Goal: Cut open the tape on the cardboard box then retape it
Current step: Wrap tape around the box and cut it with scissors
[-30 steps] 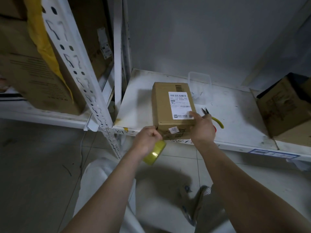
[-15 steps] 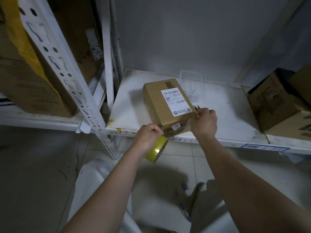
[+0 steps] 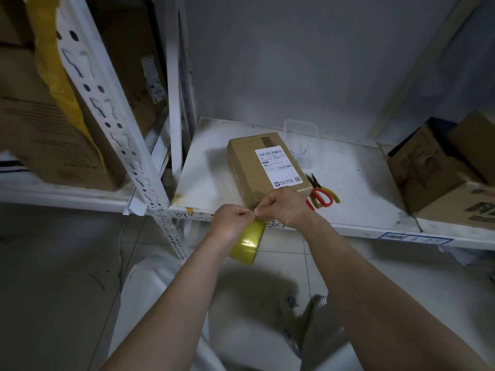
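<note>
white metal shelf (image 3: 361, 183) fills the middle of the frame. left hand (image 3: 231, 222) holds the yellow tape roll (image 3: 247, 243) just below the shelf edge. right hand (image 3: 284, 207) pinches the tape end beside it, touching the cardboard box (image 3: 257, 167) at mid frame. red scissors (image 3: 320, 194) lie just right of the box.

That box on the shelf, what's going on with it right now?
A person is getting ready to tape the cardboard box, which lies at the front edge of the white shelf. The left hand holds a roll of yellowish tape just below the shelf edge, and the right hand pinches at the tape's end by the box's near corner. Red-handled scissors and yellow-handled pliers lie on the shelf beside the box.
</note>
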The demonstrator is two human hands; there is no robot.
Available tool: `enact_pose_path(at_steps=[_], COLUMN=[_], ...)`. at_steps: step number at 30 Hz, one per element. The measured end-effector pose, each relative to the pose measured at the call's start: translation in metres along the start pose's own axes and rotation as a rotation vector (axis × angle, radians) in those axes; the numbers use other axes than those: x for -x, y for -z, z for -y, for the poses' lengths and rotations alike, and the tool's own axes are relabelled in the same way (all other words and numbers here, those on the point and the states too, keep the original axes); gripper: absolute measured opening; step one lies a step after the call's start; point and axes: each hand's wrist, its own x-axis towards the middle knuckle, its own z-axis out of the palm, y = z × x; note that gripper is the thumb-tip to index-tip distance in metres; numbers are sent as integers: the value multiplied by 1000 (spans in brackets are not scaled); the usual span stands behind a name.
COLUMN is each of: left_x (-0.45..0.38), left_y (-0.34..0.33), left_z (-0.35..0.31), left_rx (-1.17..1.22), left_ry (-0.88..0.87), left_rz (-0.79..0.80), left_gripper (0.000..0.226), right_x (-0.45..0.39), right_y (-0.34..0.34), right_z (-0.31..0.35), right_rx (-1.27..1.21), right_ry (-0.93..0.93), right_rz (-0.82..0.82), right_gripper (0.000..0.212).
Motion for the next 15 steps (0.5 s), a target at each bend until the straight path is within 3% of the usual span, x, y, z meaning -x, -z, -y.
enact_pose_path(at_steps=[1,2,3,5,8,11,15], left_x=[1,3,1,1,5,6,2], left_y=[4,8,13,23,22,19,28], left_z=[-1,-2,1,2,1,2,-9], left_rx=[138,258,350,362,221,180,81], left_ry=[75,165,241,269,231,118,90], left_rz=[4,12,43,155,308,314,147], left_gripper=[8,21,50,78,60,14,16], right_x=[-1,-3,-3,-4,-6,-7,-5], right_y=[-1,-1,-1,-3,-7,-4,7], right_z=[0,-1,-3,-3,2,7,15], right_rx=[14,26,33,34,34,126,190], right_ry=[7,9,5,6,14,29,58], right_rz=[-26,-52,-72,-90,-133,-210,-270], right_gripper=[9,11,13,16,14,10,16])
